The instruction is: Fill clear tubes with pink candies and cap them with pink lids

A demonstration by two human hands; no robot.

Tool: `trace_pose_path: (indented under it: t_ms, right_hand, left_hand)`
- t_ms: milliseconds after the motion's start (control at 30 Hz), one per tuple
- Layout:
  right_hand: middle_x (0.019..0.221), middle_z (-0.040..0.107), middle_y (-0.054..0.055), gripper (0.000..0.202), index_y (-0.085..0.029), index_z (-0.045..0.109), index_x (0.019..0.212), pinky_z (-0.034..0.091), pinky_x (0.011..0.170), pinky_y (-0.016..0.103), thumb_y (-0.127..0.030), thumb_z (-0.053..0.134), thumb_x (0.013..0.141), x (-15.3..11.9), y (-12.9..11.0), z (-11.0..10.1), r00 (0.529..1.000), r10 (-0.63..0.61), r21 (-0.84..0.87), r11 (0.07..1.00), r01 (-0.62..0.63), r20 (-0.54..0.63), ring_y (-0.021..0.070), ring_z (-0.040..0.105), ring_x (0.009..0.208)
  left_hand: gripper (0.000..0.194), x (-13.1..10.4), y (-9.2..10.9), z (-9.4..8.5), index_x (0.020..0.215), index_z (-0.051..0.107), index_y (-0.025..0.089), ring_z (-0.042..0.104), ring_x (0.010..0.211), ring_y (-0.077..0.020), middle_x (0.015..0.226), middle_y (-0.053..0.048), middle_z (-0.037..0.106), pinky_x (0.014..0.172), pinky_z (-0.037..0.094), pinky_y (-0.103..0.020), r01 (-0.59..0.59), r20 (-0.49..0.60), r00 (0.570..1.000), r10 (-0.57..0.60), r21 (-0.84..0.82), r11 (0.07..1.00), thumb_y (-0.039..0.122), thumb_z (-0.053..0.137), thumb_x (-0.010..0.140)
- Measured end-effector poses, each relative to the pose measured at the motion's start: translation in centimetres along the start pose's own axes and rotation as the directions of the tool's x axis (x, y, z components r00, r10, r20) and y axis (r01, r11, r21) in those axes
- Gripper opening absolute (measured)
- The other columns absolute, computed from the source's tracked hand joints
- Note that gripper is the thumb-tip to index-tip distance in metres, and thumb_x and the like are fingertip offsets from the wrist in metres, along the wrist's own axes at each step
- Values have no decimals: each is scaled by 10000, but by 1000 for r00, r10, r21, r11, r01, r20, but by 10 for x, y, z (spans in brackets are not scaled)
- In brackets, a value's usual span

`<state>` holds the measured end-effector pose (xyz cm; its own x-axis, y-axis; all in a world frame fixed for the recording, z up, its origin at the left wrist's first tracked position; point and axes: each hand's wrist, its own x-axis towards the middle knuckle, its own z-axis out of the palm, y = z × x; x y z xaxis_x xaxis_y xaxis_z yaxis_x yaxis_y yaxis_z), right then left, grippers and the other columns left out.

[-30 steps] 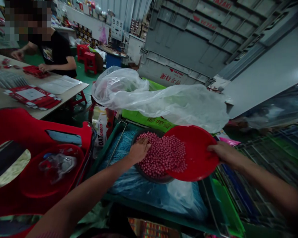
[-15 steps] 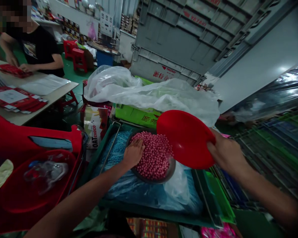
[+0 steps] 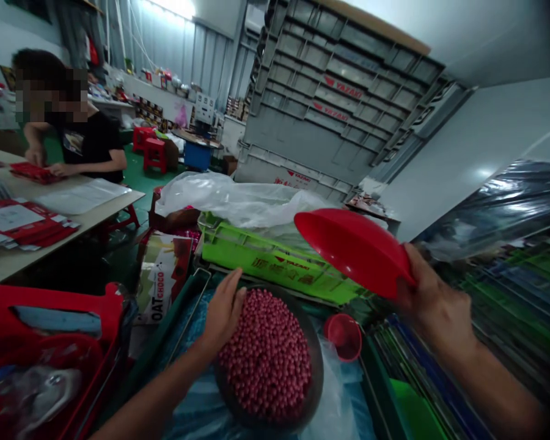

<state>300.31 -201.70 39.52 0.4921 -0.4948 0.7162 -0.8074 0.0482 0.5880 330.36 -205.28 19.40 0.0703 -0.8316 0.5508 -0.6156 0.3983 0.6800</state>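
A dark round bowl (image 3: 318,366) full of small pinkish-red balls (image 3: 270,354) rests on blue plastic-wrapped contents in a green crate (image 3: 378,382). My left hand (image 3: 224,308) lies along the bowl's upper left rim, fingers stretched out and touching the edge beside the balls. To the right, my right hand (image 3: 440,305) grips a shallow red bowl (image 3: 352,250) by its rim, holding it tilted in the air. Below that, a small red cup (image 3: 343,337) stands in the crate, right of the dark bowl.
A lime-green crate (image 3: 266,260) with clear plastic sheeting (image 3: 220,195) stands behind. A red plastic chair (image 3: 64,305) holding a bagged item is at left. A person (image 3: 87,146) works at a table (image 3: 87,214). Grey crates (image 3: 293,134) are stacked at the back.
The red bowl has lifted away from the balls and tilted, uncovering the red cup. My left hand has shifted from over the balls to the bowl's rim. The view has tipped upward.
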Motion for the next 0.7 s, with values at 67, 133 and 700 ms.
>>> trace_pose_path:
  t_ms: [67, 133, 700]
  right_hand:
    - [1087, 636, 188, 536, -74, 330, 1350, 454, 512, 294, -238, 442, 852, 21, 11, 25, 992, 126, -24, 992, -126, -1, 260, 669, 735]
    - [1044, 655, 178, 524, -75, 368, 1332, 447, 512, 300, -230, 450, 838, 45, 19, 54, 974, 218, -47, 975, -215, 61, 264, 666, 710]
    - [1315, 461, 192, 518, -156, 448, 1305, 490, 770, 335, -24, 373, 810, 110, -107, 331, 851, -291, 467, 882, 63, 436, 264, 585, 1015]
  left_hand:
    - [481, 41, 5, -18, 1360, 315, 176, 311, 1303, -192, 1403, -102, 356, 1074, 295, -378, -59, -131, 989, 60, 17, 998, 391, 297, 931]
    - [549, 89, 9, -33, 1386, 261, 157, 206, 1346, -249, 1459, -139, 226, 1086, 233, -441, -94, -231, 966, 118, 111, 989, 435, 317, 916]
    - [375, 313, -75, 82, 1070, 593, 143, 536, 1050, -283, 1129, -116, 582, 898, 424, -502, -26, 166, 985, -50, 425, 905, 370, 643, 775]
